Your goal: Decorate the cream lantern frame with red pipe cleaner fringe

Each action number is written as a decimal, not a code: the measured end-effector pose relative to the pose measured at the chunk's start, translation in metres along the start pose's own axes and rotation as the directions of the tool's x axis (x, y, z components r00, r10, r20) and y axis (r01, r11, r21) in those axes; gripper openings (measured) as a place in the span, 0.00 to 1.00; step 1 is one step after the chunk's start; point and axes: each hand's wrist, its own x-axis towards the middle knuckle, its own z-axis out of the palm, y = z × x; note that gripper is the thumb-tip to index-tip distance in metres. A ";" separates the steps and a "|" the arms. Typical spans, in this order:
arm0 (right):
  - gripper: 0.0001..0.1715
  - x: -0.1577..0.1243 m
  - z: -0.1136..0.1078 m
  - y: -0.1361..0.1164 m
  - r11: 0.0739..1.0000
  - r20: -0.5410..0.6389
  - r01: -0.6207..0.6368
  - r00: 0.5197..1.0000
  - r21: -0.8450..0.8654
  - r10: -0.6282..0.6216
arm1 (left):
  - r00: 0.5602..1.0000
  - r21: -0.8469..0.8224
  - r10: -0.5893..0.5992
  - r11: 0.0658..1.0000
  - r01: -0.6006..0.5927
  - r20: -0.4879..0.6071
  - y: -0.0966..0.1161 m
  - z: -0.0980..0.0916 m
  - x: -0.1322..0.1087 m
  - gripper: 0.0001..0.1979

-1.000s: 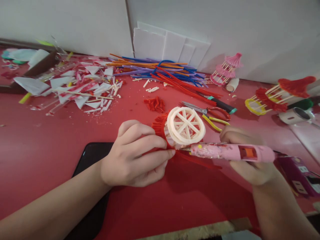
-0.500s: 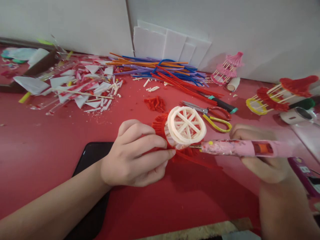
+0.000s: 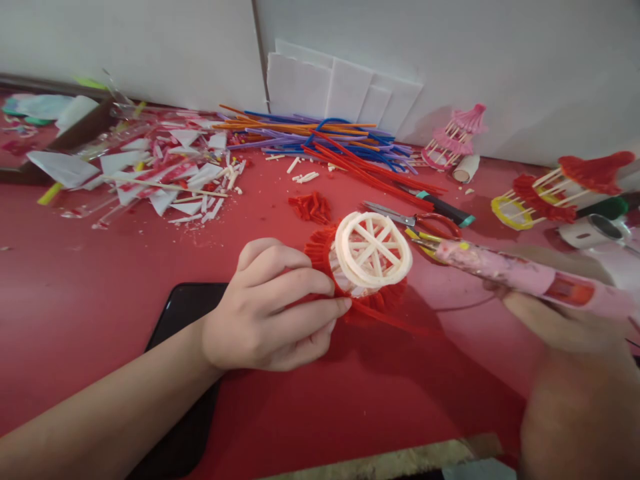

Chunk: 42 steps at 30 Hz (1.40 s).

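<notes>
1. Left hand (image 3: 273,307) pinches the red frill (image 3: 320,247) around the wheel-topped model (image 3: 376,249), fingertips at a red strip (image 3: 390,320); a slackened pinch could let the strip spring away.
2. The model stands mid-counter (image 3: 300,420), between back and front edges; too hard a press could squash its soft frill or tip it.
3. Right hand (image 3: 550,323) is curled around a pink glue gun (image 3: 505,268), nozzle towards the scissors (image 3: 439,228); a careless swing could smear their handles or, if hot, burn fingers.
4. A dark cord (image 3: 463,308) lies below the gun; snagging it could jerk the nozzle.
</notes>
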 end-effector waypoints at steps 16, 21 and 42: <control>0.20 0.002 0.017 -0.018 0.925 0.259 0.070 0.965 -0.373 0.032 | 1.000 -0.012 0.003 1.000 -0.003 -0.003 0.000 0.001 0.002 0.08; 0.14 0.008 0.037 -0.072 0.989 0.354 0.145 0.926 -0.009 -0.132 | 0.999 -0.035 0.043 0.998 -0.044 -0.008 -0.003 0.000 0.001 0.09; 0.10 0.014 0.070 -0.073 0.884 0.019 0.446 0.894 -0.138 -0.448 | 0.996 -0.003 0.085 0.996 -0.085 0.026 -0.003 -0.001 -0.001 0.10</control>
